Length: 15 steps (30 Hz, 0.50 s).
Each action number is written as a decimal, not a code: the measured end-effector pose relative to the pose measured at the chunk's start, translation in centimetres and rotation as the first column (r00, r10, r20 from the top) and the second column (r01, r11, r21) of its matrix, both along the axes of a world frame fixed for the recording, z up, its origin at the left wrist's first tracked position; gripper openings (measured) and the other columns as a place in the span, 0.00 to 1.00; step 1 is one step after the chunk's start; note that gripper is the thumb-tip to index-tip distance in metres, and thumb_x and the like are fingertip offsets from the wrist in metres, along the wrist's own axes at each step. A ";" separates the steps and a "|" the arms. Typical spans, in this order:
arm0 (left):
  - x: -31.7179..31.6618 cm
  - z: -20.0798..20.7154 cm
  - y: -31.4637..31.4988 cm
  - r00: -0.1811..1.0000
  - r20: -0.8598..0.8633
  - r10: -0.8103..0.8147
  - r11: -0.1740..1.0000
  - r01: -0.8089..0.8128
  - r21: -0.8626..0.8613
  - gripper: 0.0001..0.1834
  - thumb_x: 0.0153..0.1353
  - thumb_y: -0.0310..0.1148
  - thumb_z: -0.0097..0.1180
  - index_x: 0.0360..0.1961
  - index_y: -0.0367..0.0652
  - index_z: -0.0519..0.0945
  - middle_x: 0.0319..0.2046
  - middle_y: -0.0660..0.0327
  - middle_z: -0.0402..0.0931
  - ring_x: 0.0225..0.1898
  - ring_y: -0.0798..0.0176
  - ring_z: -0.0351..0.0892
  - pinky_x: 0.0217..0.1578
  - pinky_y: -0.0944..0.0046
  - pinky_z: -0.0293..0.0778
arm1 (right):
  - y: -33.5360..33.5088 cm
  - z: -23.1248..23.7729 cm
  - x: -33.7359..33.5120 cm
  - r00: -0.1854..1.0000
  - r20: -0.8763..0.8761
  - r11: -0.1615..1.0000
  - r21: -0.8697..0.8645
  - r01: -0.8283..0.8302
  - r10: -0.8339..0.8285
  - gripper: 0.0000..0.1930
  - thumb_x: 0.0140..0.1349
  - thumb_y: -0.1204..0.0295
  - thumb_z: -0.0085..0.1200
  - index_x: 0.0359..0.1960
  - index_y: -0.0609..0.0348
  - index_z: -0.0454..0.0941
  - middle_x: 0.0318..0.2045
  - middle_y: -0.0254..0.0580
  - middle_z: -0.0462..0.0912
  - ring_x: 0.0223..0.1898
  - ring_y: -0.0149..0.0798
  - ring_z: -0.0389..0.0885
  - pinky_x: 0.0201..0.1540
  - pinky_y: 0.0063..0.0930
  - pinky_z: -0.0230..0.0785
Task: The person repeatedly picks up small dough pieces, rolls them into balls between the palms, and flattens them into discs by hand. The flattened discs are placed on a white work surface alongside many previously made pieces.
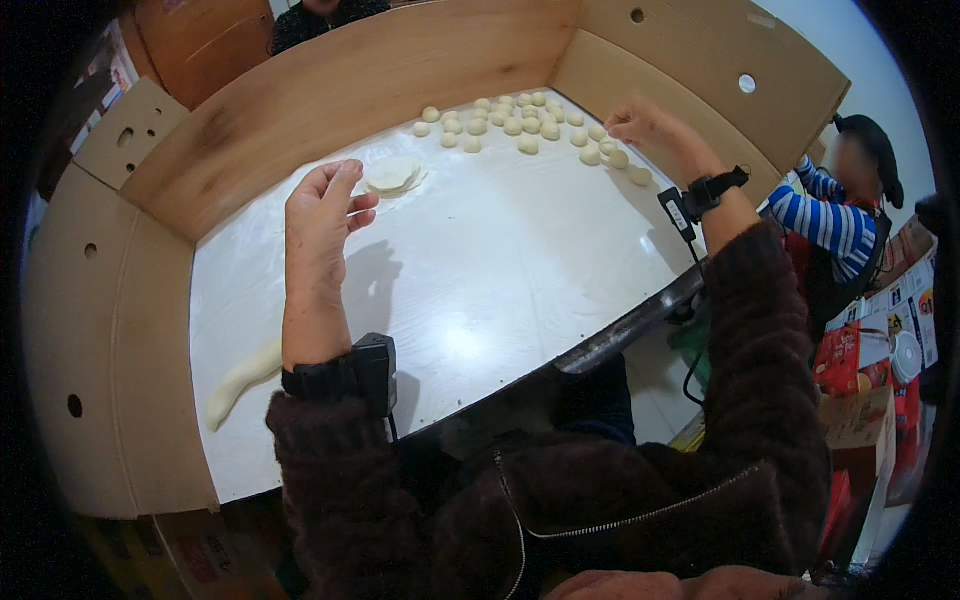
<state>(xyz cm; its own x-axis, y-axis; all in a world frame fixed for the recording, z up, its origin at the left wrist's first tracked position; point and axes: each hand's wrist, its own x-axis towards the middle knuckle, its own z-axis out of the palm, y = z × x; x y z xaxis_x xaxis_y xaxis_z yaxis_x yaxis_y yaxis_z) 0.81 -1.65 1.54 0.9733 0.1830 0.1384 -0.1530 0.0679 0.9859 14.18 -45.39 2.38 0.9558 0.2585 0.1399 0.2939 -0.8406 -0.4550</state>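
White table (480,280): roughly 25 dough balls (528,126), 1 wrapper stack (393,175), 2 empty half-open hands (325,215).

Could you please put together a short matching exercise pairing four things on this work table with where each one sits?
Things:
1. dough balls
2. flattened dough rounds
3. dough log
4. right hand

Places:
A. at the near left edge of the white table
B. clustered at the far end of the table by the wooden wall
C. just beyond the raised left hand
D. reaching to the right end of the cluster of balls

Pairs: 1-B, 2-C, 3-A, 4-D
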 end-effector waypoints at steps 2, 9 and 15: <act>-0.1 0.1 -0.2 1.000 -0.010 -0.014 1.000 0.015 0.011 0.15 0.61 0.41 0.58 0.41 0.42 0.79 0.40 0.63 0.76 0.33 0.69 0.78 0.34 0.71 0.74 | -0.9 -0.9 -0.6 1.000 0.023 0.999 0.035 0.008 -0.009 0.13 0.59 0.68 0.57 0.40 0.64 0.82 0.27 0.39 0.82 0.28 0.32 0.77 0.29 0.28 0.69; 0.0 -0.3 -0.6 1.000 0.005 -0.024 0.999 0.023 0.030 0.16 0.60 0.39 0.58 0.41 0.37 0.79 0.35 0.61 0.78 0.31 0.68 0.79 0.32 0.70 0.75 | 0.8 -2.5 -0.5 0.993 -0.116 0.997 0.073 -0.010 0.018 0.13 0.57 0.72 0.56 0.43 0.64 0.80 0.29 0.43 0.83 0.30 0.36 0.80 0.33 0.30 0.73; 0.4 -0.7 -0.1 0.999 -0.030 -0.044 0.998 0.045 0.051 0.16 0.61 0.41 0.58 0.42 0.40 0.78 0.40 0.61 0.77 0.33 0.68 0.79 0.33 0.71 0.75 | 3.9 -4.5 0.9 0.994 0.106 0.958 -0.285 0.025 0.006 0.11 0.52 0.70 0.60 0.37 0.59 0.81 0.31 0.47 0.84 0.34 0.46 0.82 0.36 0.38 0.73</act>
